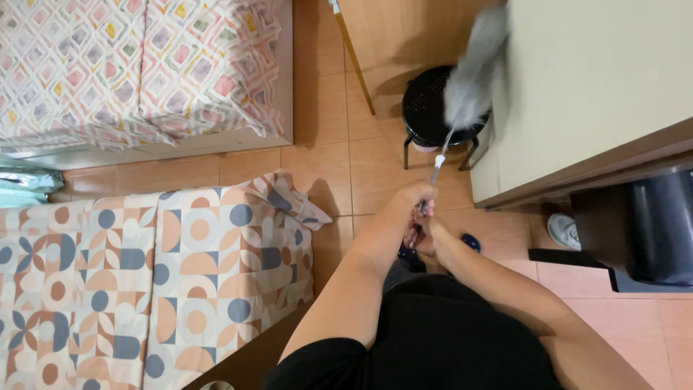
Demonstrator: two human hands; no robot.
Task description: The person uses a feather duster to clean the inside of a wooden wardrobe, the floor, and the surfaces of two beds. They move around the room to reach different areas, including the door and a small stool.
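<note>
Both hands, left hand point(413, 206) and right hand point(427, 238), were closed around the duster point(469, 79) handle. Its grey head touched the cabinet point(592, 87) edge above the black stool point(426, 108), with open floor point(346, 152) beside the bed point(144, 274).

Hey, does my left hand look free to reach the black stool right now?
Probably not as things stand. The left hand is wrapped round the handle of the grey duster, with the right hand close beside it. The black stool stands ahead on open floor, with nothing between.
</note>
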